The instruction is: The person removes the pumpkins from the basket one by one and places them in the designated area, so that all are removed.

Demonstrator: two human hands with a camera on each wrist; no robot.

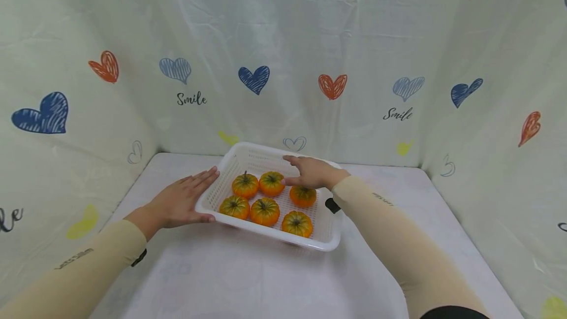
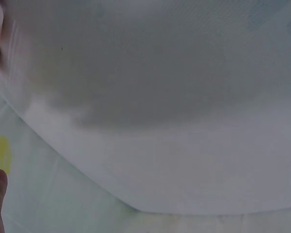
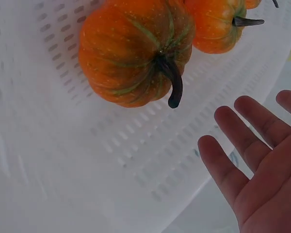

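Observation:
A white perforated plastic basket (image 1: 327, 243) sits at an angle on the table, with several small orange-and-green pumpkins (image 1: 297, 224) inside it. My left hand (image 1: 183, 200) lies against the basket's left end, fingers straight along the outside and thumb by the near corner. Over the back right part of the basket is my right hand (image 1: 313, 172), fingers spread and holding nothing. It partly covers a pumpkin (image 1: 303, 197) in the head view. In the right wrist view a pumpkin (image 3: 136, 53) with a dark curved stem shows close up, apart from the outstretched fingers (image 3: 242, 136).
A white cloth covers the table (image 1: 221, 279). Behind it and on both sides hangs a pale curtain (image 1: 292, 33) printed with hearts and the word "Smile". The basket's back rim stands close to the table's far edge.

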